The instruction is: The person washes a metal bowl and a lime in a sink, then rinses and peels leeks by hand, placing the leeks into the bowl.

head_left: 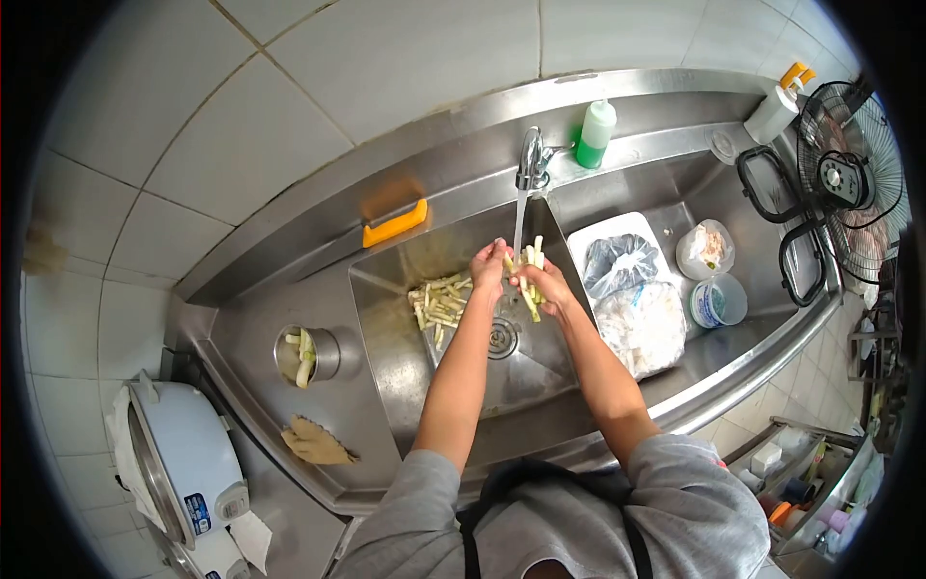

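Both hands are under the running water of the chrome faucet [531,164], over the left sink basin [395,376]. My right hand [548,288] is closed around several pale green cut stalks [534,253] that look like lemongrass; their ends stick out above and below the fingers. My left hand [488,266] is beside it with bent fingers pressed together at the stream, close to the stalks; what lies between its fingertips is too small to make out. A heap of similar stalk pieces [444,301] lies in the basin, left of my left hand.
A metal cup [326,355] with thicker stalks and a tan cloth-like piece [315,441] are on the left drainboard. An orange-handled tool [395,224] lies behind the basin. Green soap bottle [596,135] stands by the faucet. The right basin holds bagged items [641,323] and plastic tubs [719,301].
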A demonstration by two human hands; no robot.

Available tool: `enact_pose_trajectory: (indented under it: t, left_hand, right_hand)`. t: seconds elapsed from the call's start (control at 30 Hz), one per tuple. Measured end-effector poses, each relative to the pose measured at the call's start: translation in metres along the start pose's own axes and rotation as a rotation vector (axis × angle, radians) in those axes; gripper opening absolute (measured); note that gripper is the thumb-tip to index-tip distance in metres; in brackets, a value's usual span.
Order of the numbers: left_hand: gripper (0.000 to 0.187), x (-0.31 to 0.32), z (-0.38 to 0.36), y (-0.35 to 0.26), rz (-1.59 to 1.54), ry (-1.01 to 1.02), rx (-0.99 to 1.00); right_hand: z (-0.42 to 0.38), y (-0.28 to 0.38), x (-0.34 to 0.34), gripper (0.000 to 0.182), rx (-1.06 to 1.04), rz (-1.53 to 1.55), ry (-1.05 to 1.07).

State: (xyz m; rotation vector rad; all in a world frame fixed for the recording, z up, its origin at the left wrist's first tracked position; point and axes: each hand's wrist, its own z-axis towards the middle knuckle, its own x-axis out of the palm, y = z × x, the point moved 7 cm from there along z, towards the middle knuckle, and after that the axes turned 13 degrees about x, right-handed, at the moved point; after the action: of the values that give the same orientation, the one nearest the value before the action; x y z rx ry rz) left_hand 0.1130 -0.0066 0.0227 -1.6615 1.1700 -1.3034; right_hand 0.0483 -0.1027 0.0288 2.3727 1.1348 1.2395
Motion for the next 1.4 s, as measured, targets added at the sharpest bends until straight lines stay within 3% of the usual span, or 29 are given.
enact_pose_trajectory:
  t: [0.07, 0.17, 0.27, 0.33, 0.4, 0.47, 0.53, 0.6, 0.73, 0.77, 0.9, 0.97, 1.07, 1.13, 1.2, 1.23, 1.27, 1.33, 1.4]
  left_hand:
    - [0.029, -0.002, -0.003, -0.003, 0.168, -0.021, -0.029]
    - [0.033, 0.000, -0.007, -0.009, 0.271, -0.125, 0.049]
    - [0.036, 0.000, -0.008, -0.005, 0.305, -0.186, 0.118]
    - [0.036, 0.004, -0.006, -0.004, 0.207, -0.156, 0.175]
    - [0.035, 0.011, -0.019, -0.015, 0.261, -0.140, 0.167]
    - [0.035, 0.023, -0.031, -0.014, 0.252, 0.023, 0.050]
    - [0.034, 0.021, -0.031, -0.001, 0.126, 0.041, 0.042]
    - [0.033, 0.025, -0.032, 0.000, 0.031, 0.202, 0.089]
    - [0.016, 0.013, -0.026, -0.002, -0.038, 0.225, -0.047]
    - [0.017, 0.006, -0.023, -0.009, 0.065, 0.144, 0.051]
    - [0.016, -0.005, -0.015, -0.019, 0.334, 0.179, 0.231]
    - [0.014, -0.017, -0.002, -0.028, 0.657, 0.090, 0.387]
    - [0.013, -0.065, 0.036, 0.017, 0.742, -0.095, 0.371]
    - [0.021, -0.079, 0.036, 0.021, 0.865, -0.086, 0.267]
    - [0.032, -0.073, 0.041, 0.037, 1.081, 0.166, 0.274]
    - [0.040, -0.062, 0.027, 0.033, 0.897, 0.096, 0.069]
    - [0.040, -0.045, 0.011, 0.007, 0.900, 0.094, 0.068]
    - [0.038, 0.002, -0.034, 0.004, 0.218, 0.371, -0.500]
    - [0.039, 0.007, -0.028, 0.004, 0.155, 0.312, -0.393]
  right_hand:
    - [0.003, -0.004, 0.002, 0.026, 0.012, 0.016, 0.016]
    - [0.006, -0.006, 0.000, 0.032, -0.077, -0.183, -0.153]
    - [-0.008, 0.000, 0.012, 0.034, -0.115, -0.055, -0.169]
    - [0.002, -0.002, -0.001, 0.032, -0.094, -0.100, -0.210]
    - [0.013, -0.006, -0.005, 0.032, -0.101, -0.036, -0.107]
    - [0.006, 0.001, -0.006, 0.032, -0.076, -0.044, -0.164]
    - [0.006, 0.007, -0.006, 0.032, -0.075, -0.005, -0.198]
    - [0.004, 0.010, -0.007, 0.031, -0.064, 0.016, -0.191]
    - [-0.002, 0.013, 0.002, 0.022, -0.058, 0.022, -0.106]
    - [-0.004, 0.016, 0.004, 0.022, -0.080, -0.040, -0.142]
    - [-0.006, 0.013, 0.003, 0.021, -0.070, -0.150, -0.209]
    - [-0.008, 0.009, 0.005, 0.021, -0.027, -0.153, -0.198]
    - [-0.022, 0.005, 0.010, 0.027, 0.028, -0.188, -0.169]
    - [-0.029, 0.009, 0.013, 0.028, 0.014, -0.173, -0.119]
    - [-0.027, 0.014, 0.009, 0.029, -0.051, -0.276, -0.167]
    - [-0.025, 0.017, 0.008, 0.029, -0.114, -0.377, -0.214]
    - [-0.022, 0.014, 0.010, 0.029, -0.112, -0.375, -0.211]
    - [-0.023, 0.022, 0.022, 0.030, -0.308, -0.491, -0.205]
    - [-0.016, 0.017, 0.022, 0.029, -0.243, -0.420, -0.217]
